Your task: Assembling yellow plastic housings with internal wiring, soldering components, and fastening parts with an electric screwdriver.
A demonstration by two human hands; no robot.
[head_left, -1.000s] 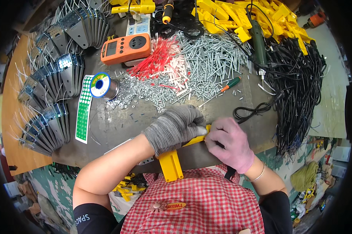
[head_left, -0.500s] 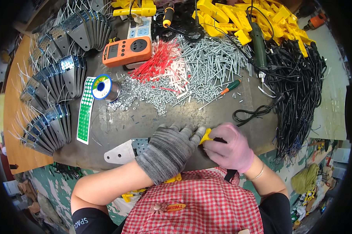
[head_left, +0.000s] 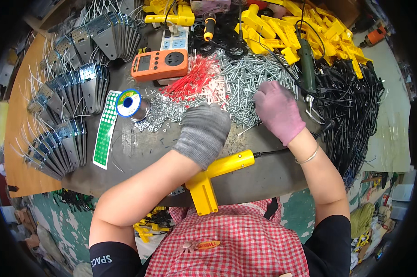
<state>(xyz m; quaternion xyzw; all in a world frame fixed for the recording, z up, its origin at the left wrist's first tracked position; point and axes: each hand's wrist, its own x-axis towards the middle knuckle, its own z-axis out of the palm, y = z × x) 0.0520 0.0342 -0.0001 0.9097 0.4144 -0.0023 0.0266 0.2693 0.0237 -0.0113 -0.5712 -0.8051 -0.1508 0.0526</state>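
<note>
My left hand (head_left: 204, 131), in a grey knit glove, is closed at the near edge of the pile of red and white pieces (head_left: 215, 90) and small metal nuts (head_left: 164, 111); its fingertips are hidden. My right hand (head_left: 278, 111), gloved in pink, is closed over the place of the screwdriver's handle at the edge of the screw pile (head_left: 245, 83). Only the thin shaft of the screwdriver (head_left: 249, 129) shows. Between my forearms a T-shaped yellow plastic housing (head_left: 229, 164) with a black cable lies at the table's near edge. Beside it, my left forearm mostly covers a perforated metal bracket (head_left: 177, 190).
Metal brackets with white wires (head_left: 93, 87) stand in rows at left. A solder spool (head_left: 129, 104), a green sticker sheet (head_left: 106, 131) and an orange meter (head_left: 160, 64) lie nearby. Yellow parts (head_left: 328, 32), a green power screwdriver (head_left: 306, 64) and black cables (head_left: 351, 111) fill the right.
Both hands have moved away from the near edge to the pile, leaving the yellow housing. The housing now shows in full. My right hand now covers the screwdriver's handle.
</note>
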